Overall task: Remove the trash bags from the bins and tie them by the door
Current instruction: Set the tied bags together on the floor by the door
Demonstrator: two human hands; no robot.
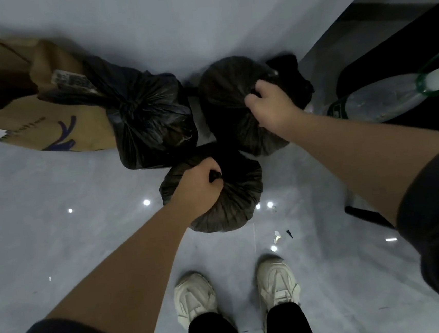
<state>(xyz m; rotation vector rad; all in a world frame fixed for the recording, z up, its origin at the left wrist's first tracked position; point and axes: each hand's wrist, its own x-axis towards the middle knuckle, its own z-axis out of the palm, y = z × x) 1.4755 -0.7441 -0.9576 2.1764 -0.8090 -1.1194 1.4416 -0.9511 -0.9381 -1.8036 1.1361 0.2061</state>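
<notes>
- A brown paper bag [46, 107] is lying at the far left, running out past the left edge and leaning against a black trash bag.
- Three black trash bags are sitting clustered on the pale glossy floor [56, 209]: the left trash bag [152, 119] is standing gathered at the top with no hand on it, touching the paper bag on its left.
- The near trash bag [232, 202] is sitting just in front of the other two; the left hand [199, 187] is gripping its bunched neck, fingers curled tight around it.
- Open floor is spreading wide to the left and toward the two pale shoes [196, 297] at the bottom.
- The right trash bag [227, 90] is sitting beside the left one; the right hand [268, 102] is clenching its gathered top, fingers closed on the plastic.
- One clear plastic bottle [383, 99] is lying at the right, close to the right bag, with dark furniture [403, 49] crowding that edge.
</notes>
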